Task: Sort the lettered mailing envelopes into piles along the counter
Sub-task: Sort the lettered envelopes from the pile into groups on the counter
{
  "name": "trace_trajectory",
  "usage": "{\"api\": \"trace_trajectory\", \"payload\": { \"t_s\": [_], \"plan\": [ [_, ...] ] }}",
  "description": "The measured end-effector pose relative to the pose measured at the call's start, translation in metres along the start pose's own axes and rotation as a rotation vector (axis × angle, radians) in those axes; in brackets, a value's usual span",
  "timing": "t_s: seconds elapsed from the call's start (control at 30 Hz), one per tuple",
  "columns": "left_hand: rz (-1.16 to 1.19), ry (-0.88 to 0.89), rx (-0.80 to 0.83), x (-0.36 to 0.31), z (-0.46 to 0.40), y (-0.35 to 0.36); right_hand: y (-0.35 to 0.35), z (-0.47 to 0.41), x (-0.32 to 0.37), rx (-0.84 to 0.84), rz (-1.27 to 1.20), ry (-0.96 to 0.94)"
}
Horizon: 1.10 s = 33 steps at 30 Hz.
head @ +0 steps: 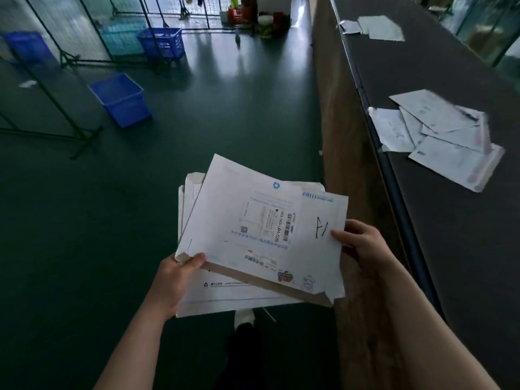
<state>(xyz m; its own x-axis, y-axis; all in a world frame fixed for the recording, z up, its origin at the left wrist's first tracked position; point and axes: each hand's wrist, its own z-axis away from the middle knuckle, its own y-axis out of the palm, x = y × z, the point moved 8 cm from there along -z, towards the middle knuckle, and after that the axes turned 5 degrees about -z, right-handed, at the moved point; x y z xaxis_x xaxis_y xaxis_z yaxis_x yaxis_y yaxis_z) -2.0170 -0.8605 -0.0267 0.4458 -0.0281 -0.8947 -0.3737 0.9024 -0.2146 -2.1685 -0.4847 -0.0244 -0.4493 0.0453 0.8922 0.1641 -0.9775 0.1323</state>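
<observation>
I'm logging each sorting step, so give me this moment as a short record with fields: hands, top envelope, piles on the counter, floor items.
left hand: left hand grips the held stack at its lower left corner
right hand: right hand pinches the top envelope at its right edge
top envelope: white, shipping label, handwritten mark beginning with F
near pile: near pile, several overlapping envelopes on the counter
far pile: far pile, blurred
floor: blue baskets
</observation>
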Motion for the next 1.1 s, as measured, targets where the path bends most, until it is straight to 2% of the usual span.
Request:
{"api": "trace_trajectory", "payload": {
  "t_s": [0.13,0.17,0.3,0.43,0.5,0.63,0.8,0.93,1.1],
  "plan": [
    [0.044,-0.022,0.099,-0.026,-0.112,0.013,0.023,-0.114,0.067,-0.048,0.008,-0.055],
    [0.097,-0.048,0.105,-0.043,-0.175,0.014,0.036,-0.172,0.098,-0.073,0.017,-0.058],
    [0.2,-0.09,0.129,-0.083,-0.252,0.035,0.048,-0.234,0.141,-0.191,0.02,-0.078],
    [0.214,-0.08,0.157,-0.158,-0.359,0.068,0.033,-0.318,0.203,-0.39,0.068,-0.107],
    [0.233,-0.054,0.165,-0.191,-0.408,0.086,0.021,-0.36,0.231,-0.437,0.061,-0.108],
    [0.265,-0.06,0.15,-0.235,-0.489,0.132,-0.016,-0.435,0.258,-0.571,-0.18,-0.128],
    [0.212,-0.034,0.088,-0.302,-0.614,0.214,-0.084,-0.562,0.27,-0.731,-0.762,-0.092],
    [0.122,0.045,0.086,-0.395,-0.711,0.278,-0.079,-0.68,0.312,-0.596,-0.874,-0.008],
    [0.139,0.048,-0.013,-0.465,-0.813,0.325,-0.011,-0.799,0.375,-0.39,-0.64,0.04]
  ]
}}
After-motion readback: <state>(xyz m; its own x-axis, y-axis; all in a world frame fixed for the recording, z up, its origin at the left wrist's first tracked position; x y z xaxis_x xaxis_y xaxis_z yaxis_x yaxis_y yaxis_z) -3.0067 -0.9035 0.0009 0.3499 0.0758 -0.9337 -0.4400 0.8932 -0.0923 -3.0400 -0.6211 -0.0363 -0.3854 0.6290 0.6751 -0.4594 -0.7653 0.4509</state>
